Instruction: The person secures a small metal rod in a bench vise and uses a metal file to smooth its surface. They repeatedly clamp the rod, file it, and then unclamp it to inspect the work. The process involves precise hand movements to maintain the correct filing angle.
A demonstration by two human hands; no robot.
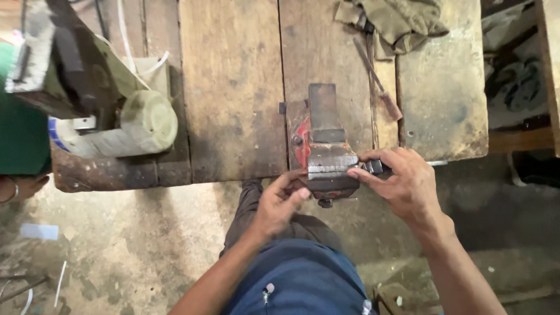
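A worn wooden workbench [233, 87] of wide, scarred planks fills the upper half of the frame, its near edge running across the middle. Below it lies a stained, dusty concrete floor [116, 245] with a few scraps at the lower left.

1 metal bench vise [324, 153] sits at the bench's near edge, just right of centre. It is dark, rough steel with chipped red paint on its base, a flat rectangular block behind and squared jaws in front.

The left hand [281, 201] comes up from the lower centre, fingers curled loosely against the underside of the vise's front end; whether it grips anything there cannot be told. The right hand [402, 182] reaches in from the lower right, thumb and fingers pinched on a small dark metal piece [375, 167] held against the right side of the vise jaws.

At the upper left stands 1 dusty grey machine [64, 64] with a pale cylindrical drum [146, 122]. At the upper right lies 1 crumpled olive cloth [402, 23], and beside it 1 thin rusty wire brush [379, 84] slants down the planks.
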